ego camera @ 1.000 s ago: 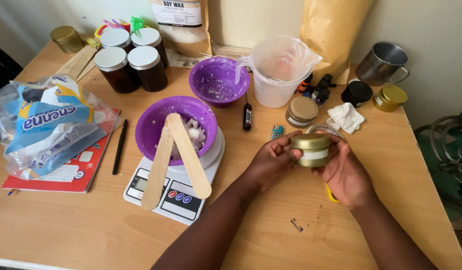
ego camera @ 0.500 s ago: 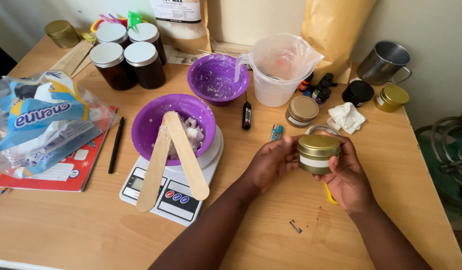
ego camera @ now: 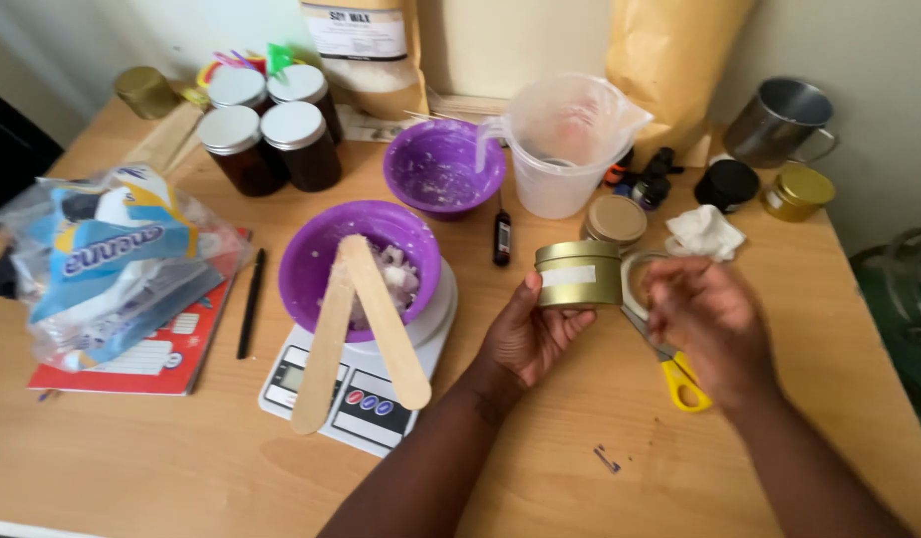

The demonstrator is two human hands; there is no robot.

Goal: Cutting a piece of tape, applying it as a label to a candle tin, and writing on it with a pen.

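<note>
A: Round gold metal tin with a white label [ego camera: 578,274], lid on, sits in the head view gripped by the left hand [ego camera: 528,334], thumb on its left side, fingers under and behind it, raised off the light wooden table [ego camera: 181,458].

B: And the right hand [ego camera: 707,319]?

A: Just right of the tin, not touching it. It is blurred; the fingers curl loosely, and I cannot tell whether they pinch anything.

B: What lies under that hand?

A: A clear roll of tape [ego camera: 635,279] flat on the table right beside the tin, and scissors with yellow handles [ego camera: 669,369] partly covered by the hand.

B: To the left?

A: A purple plastic bowl of pale wax chunks [ego camera: 366,261] stands on a white digital kitchen scale [ego camera: 356,384], with two flat wooden stirring sticks [ego camera: 366,319] leaning out of it over the scale.

B: Further back?

A: A second purple bowl [ego camera: 443,166], a clear plastic measuring jug [ego camera: 568,144], a black probe thermometer [ego camera: 502,234], four amber glass jars with silver lids [ego camera: 269,130], and another gold tin with closed lid [ego camera: 616,219] behind the tape.
</note>
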